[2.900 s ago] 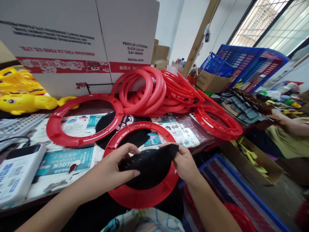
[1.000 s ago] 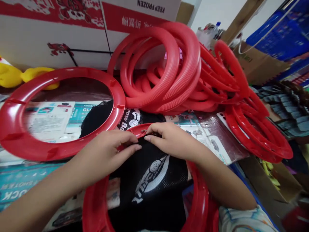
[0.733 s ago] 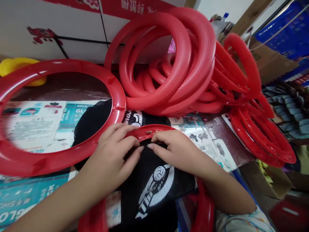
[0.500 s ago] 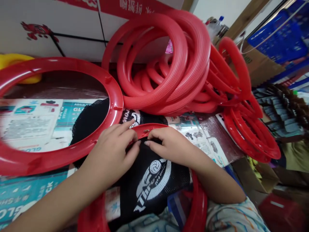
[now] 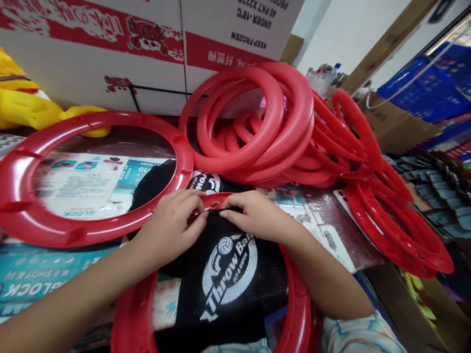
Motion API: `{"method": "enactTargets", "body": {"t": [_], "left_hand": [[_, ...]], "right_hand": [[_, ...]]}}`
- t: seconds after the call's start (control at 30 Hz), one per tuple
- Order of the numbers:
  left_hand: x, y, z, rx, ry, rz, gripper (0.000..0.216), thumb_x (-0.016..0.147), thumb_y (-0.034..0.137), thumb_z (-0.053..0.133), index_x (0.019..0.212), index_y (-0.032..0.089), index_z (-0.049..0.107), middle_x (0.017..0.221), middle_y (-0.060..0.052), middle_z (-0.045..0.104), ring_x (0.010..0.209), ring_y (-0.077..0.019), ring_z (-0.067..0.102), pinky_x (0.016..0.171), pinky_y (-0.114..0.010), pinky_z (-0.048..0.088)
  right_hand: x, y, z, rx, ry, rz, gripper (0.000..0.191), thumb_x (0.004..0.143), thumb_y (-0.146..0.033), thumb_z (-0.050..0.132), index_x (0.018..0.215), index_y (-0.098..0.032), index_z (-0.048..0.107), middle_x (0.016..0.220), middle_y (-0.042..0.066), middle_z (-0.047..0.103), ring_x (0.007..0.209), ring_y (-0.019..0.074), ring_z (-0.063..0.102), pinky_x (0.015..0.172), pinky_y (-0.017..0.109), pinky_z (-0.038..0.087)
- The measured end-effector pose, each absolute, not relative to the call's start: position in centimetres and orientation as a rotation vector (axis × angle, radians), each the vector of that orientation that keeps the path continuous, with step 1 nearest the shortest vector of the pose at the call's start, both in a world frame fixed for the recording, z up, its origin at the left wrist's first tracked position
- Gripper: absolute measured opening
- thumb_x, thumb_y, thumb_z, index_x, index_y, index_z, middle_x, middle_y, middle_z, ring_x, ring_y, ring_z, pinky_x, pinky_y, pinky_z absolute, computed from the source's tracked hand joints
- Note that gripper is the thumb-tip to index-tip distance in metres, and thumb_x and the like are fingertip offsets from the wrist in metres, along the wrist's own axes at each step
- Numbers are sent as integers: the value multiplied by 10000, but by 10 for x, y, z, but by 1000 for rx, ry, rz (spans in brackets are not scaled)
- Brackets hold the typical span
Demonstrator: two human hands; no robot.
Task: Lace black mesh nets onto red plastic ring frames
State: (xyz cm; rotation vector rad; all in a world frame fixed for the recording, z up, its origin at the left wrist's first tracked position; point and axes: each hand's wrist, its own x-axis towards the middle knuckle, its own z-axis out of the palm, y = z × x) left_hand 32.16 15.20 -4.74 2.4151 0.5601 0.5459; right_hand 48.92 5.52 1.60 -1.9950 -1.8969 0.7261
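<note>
A red plastic ring [image 5: 297, 304] lies in front of me, with a black mesh net [image 5: 257, 274] across its opening. White "Throw Ball" lettering is printed on the net. At the ring's far rim my left hand [image 5: 180, 215] is closed, thumb and finger pinching the net's edge. Close beside it, my right hand [image 5: 252, 213] pinches the same edge. A small brownish piece [image 5: 215, 203] shows on the rim between the hands; its kind is too small to tell. Another black net [image 5: 152, 181] lies behind, partly under a second red ring [image 5: 184, 157].
Many red rings [image 5: 257, 157] are heaped at the back, and more red rings [image 5: 390, 225] lie to the right. White cartons [image 5: 154, 93] form a wall behind. Yellow inflated-looking objects [image 5: 33, 108] sit at the left. Printed cardboard [image 5: 22, 274] covers the tabletop.
The view has tilted up, showing more of the cartons. My hands have stayed at the far rim, drawn slightly closer together, with the net's edge now pulled up to the rim.
</note>
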Motion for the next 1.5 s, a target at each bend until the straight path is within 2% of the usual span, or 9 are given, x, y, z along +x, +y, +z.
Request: {"method": "enactTargets", "body": {"t": [0.13, 0.27, 0.47, 0.73, 1.0, 1.1, 1.27, 1.37, 1.5], "left_hand": [[322, 148, -47, 2367, 546, 595, 164, 892, 254, 404, 764, 199, 491, 1004, -125, 630, 1181, -268, 521, 951, -431, 415], [322, 148, -44, 2302, 566, 532, 177, 898, 284, 419, 760, 205, 497, 981, -102, 634, 1087, -243, 571, 862, -386, 446], [322, 151, -41, 2262, 571, 531, 202, 888, 272, 410, 718, 205, 496, 953, -84, 595, 1078, -231, 556, 838, -366, 430], [326, 152, -41, 2259, 624, 520, 169, 854, 242, 415, 692, 213, 452, 859, -58, 558, 965, -240, 560, 778, -375, 430], [327, 151, -42, 2275, 621, 540, 151, 831, 214, 426, 682, 211, 446, 824, -43, 538, 882, -226, 558, 750, -362, 425], [328, 151, -42, 2274, 633, 536, 154, 830, 220, 430, 677, 207, 446, 826, -45, 531, 885, -227, 555, 741, -360, 423], [330, 151, -39, 2285, 687, 507, 177, 832, 246, 433, 659, 211, 435, 770, -28, 500, 774, -203, 530, 661, -346, 402], [331, 151, -38, 2298, 701, 490, 182, 827, 249, 433, 649, 216, 415, 759, -21, 486, 719, -184, 495, 642, -341, 392], [333, 153, -39, 2316, 705, 454, 167, 820, 252, 427, 657, 213, 421, 780, -25, 474, 721, -183, 482, 648, -347, 398]], "right_hand": [[490, 47, 7, -1920, -1890, 611, 114, 882, -178, 557, 869, -148, 667, 843, 25, 710, 728, 119, 612, 680, 226, 408], [490, 45, -1, -1833, -1893, 447, 199, 881, -135, 519, 1029, -167, 649, 993, 39, 717, 869, 145, 647, 767, 241, 444], [493, 47, -10, -1735, -2174, 307, 255, 887, -134, 483, 1042, -174, 680, 878, 47, 699, 826, 151, 628, 774, 259, 469], [490, 49, -9, -1870, -2223, 301, 301, 895, -163, 450, 1100, -129, 667, 934, 83, 685, 883, 178, 616, 813, 289, 483], [489, 49, -10, -1914, -2237, 264, 321, 890, -169, 455, 1130, -130, 665, 944, 84, 683, 824, 178, 610, 737, 279, 471], [488, 48, -10, -1963, -2270, 236, 313, 902, -195, 455, 1130, -148, 664, 926, 76, 678, 781, 167, 601, 689, 264, 449], [487, 46, -11, -1988, -2347, 67, 336, 927, -221, 438, 1198, -204, 636, 896, 70, 663, 723, 161, 578, 624, 265, 404], [486, 46, -11, -1980, -2380, 11, 313, 928, -217, 441, 1151, -197, 660, 882, 70, 665, 740, 163, 579, 616, 266, 388], [484, 46, -8, -2090, -2374, 4, 308, 917, -240, 461, 1156, -233, 655, 856, 59, 664, 655, 165, 569, 548, 278, 337]]}}
